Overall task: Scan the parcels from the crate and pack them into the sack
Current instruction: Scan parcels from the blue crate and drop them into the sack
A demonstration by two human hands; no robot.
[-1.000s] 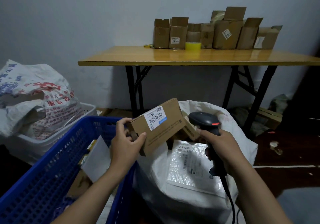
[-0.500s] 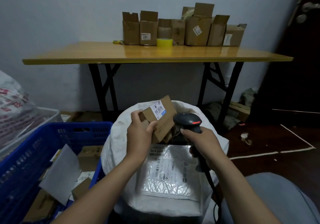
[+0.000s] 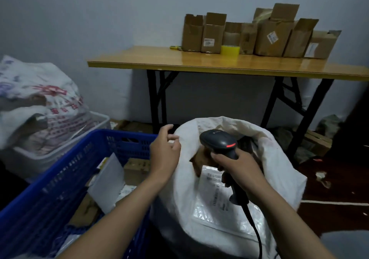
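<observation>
My right hand [image 3: 237, 166] grips the black barcode scanner [image 3: 219, 141], held over the mouth of the white sack [image 3: 279, 158]. Brown cardboard parcels [image 3: 199, 159] lie inside the sack, partly hidden by the scanner. A clear label pouch [image 3: 215, 204] sticks to the sack's front. My left hand [image 3: 164, 152] holds nothing, fingers loosely curled, at the sack's left rim above the far right corner of the blue crate [image 3: 60, 178]. In the crate lie cardboard parcels [image 3: 135, 168] and a pale flat envelope [image 3: 108, 182].
A wooden folding table [image 3: 219, 62] stands behind the sack with several open cartons [image 3: 269, 36] and a yellow tape roll [image 3: 230, 49]. At left a printed sack [image 3: 38, 102] sits in a white bin [image 3: 95, 122]. Cardboard scraps lie on the dark floor at right.
My left hand has let go of the labelled cardboard parcel, which is now down in the sack, and has moved left toward the crate. The view has swung left.
</observation>
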